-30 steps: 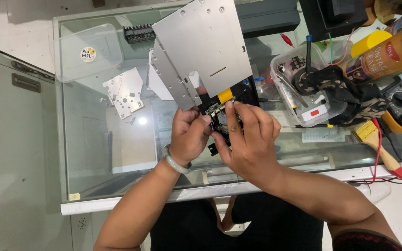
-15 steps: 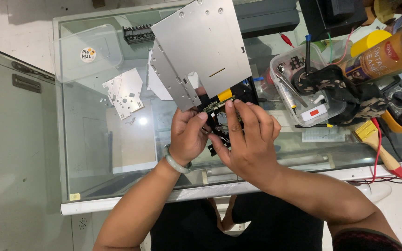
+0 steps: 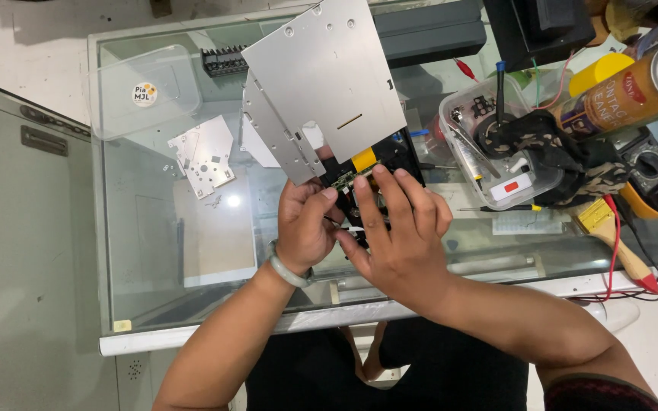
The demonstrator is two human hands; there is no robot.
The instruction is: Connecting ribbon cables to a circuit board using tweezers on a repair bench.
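A flat grey drive [image 3: 329,76] is held tilted over the middle of the glass tabletop [image 3: 154,251], its near end down at the hands. The left hand [image 3: 304,228] is closed on the drive's near edge, thumb and fingers pinched by the green board [image 3: 348,180] — a pale bangle [image 3: 287,268] is worn on that wrist. The right hand [image 3: 394,232] is laid over the black inner part [image 3: 397,156], fingers pressed together on the board beside a yellow tab [image 3: 364,159]; what is under the palm cannot be told. A small perforated plate [image 3: 203,156] lies flat toward the left, well apart from the hands. A clear lid [image 3: 142,91] sits at the far left corner. Near the right edge a clear tub [image 3: 496,164] holds small parts, with a camouflage cloth [image 3: 557,152] draped on it. A spray can [image 3: 634,87], a brush [image 3: 611,236] and a meter [image 3: 653,171] are crowded at the far right — red leads [image 3: 614,259] trail over the near edge.
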